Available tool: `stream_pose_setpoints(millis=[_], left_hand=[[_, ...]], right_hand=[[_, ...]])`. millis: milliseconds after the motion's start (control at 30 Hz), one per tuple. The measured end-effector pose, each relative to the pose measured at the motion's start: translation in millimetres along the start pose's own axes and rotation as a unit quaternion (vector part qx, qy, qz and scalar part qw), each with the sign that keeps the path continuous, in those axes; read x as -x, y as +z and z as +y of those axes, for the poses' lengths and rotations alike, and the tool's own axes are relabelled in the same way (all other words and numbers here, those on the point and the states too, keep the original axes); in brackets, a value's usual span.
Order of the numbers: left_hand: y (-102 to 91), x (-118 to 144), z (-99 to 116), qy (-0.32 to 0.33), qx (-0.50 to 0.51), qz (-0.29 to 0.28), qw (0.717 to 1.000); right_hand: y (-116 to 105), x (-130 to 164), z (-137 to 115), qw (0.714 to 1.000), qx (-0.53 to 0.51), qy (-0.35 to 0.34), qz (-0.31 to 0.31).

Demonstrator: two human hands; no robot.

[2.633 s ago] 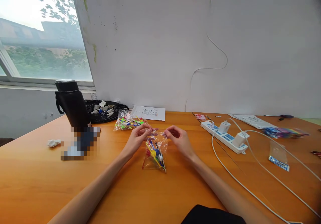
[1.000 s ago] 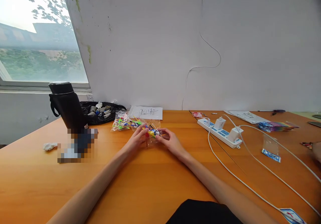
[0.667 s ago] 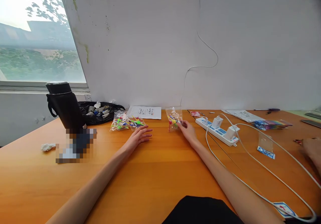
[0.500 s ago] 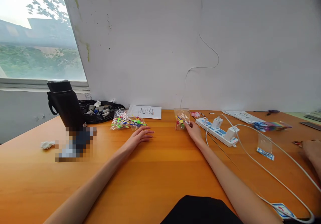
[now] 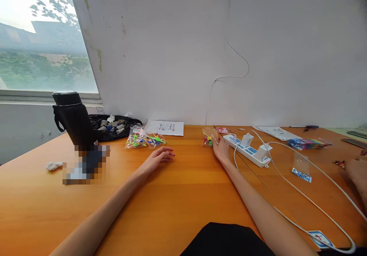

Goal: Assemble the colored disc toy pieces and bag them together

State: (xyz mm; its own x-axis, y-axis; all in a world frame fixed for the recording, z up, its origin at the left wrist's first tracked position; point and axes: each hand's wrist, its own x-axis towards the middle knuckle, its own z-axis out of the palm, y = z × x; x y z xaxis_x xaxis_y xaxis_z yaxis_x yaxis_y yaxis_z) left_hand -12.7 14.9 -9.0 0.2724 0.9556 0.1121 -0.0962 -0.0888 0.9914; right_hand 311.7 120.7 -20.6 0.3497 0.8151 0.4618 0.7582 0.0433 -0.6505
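My left hand (image 5: pixel 159 157) rests on the wooden table, fingers stretched out and slightly bent, with nothing in it. Just beyond it lie two clear bags of colourful plastic pieces, a left bag (image 5: pixel 135 137) and a right bag (image 5: pixel 156 140). My right hand (image 5: pixel 221 149) is at the right edge of a small clear plastic bag (image 5: pixel 209 137) holding red, yellow and green pieces. Thumb and fingers appear closed on that edge, though the fingertips are partly hidden. Right beside this hand lies a white power strip (image 5: pixel 248 151) with chargers plugged in.
At left stand a black flask (image 5: pixel 73 120) and crumpled tissue (image 5: pixel 54 166). A black plastic bag (image 5: pixel 114 133) of odds and ends and a printed white packet (image 5: pixel 164 127) lie near the wall. White cables (image 5: pixel 318 168) loop across the right side, near another person's hand (image 5: pixel 355 175).
The small bag at my right hand has shifted slightly right and sits lower, less upright. My right hand has turned a little beside it. My left hand has barely moved.
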Motion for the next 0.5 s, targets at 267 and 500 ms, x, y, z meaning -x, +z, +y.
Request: stream_pose_setpoints(millis=[267,500], left_hand=[[-3.9,-2.1,-8.7,0.088,-0.192,0.076,0.974],[-19.3,-3.6,-19.6,0.177,-0.494,0.152,0.837]], right_hand=[[-23.9,38.6,-65.2,0.949,-0.295,-0.108,-0.030],[-26.1,187.6,-154.1,0.629,-0.403,-0.223,-0.626]])
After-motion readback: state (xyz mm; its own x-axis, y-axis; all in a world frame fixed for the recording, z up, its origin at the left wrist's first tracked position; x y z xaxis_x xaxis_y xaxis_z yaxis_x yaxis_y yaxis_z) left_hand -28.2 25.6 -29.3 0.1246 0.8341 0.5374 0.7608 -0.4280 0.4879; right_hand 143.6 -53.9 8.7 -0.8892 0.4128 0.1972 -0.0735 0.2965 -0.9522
